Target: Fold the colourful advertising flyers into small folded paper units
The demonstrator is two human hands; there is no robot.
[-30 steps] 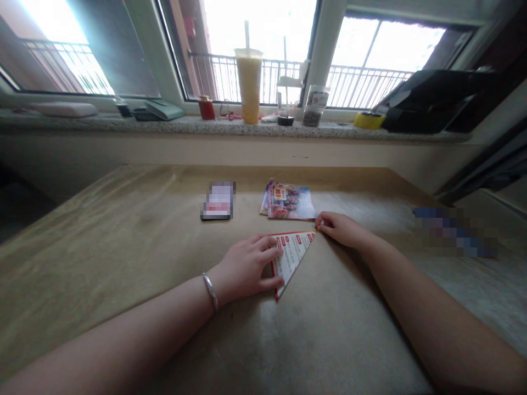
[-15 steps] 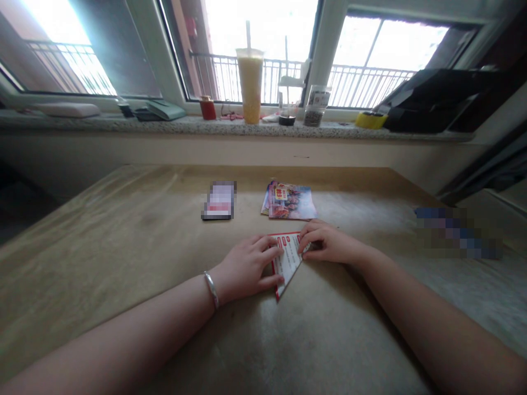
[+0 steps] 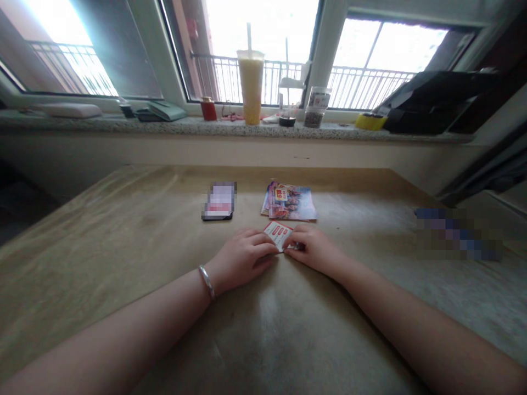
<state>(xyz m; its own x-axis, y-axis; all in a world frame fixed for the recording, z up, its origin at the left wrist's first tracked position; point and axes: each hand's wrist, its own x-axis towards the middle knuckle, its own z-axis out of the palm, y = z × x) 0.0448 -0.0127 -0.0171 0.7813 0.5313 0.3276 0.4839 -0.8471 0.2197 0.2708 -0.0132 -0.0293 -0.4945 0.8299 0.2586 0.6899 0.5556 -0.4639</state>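
Observation:
A folded white paper with red edging and red printed labels lies on the table between my hands. My left hand, with a silver bangle at the wrist, grips the paper's left side, fingers together. On the other side, the bent fingers of my right hand pinch its right part. Both hands hide the paper's outer corners. Just beyond it is a small stack of colourful printed leaflets.
A phone with a blurred screen lies to the left of the leaflets. At the right is a blurred bluish item. Along the windowsill stand a tall cup of yellow drink, a red container, yellow tape and a black bag.
The folded paper has turned, and its pointed corner no longer aims toward me. My right hand has moved left and slightly nearer; my left fingers have drawn together along the near side.

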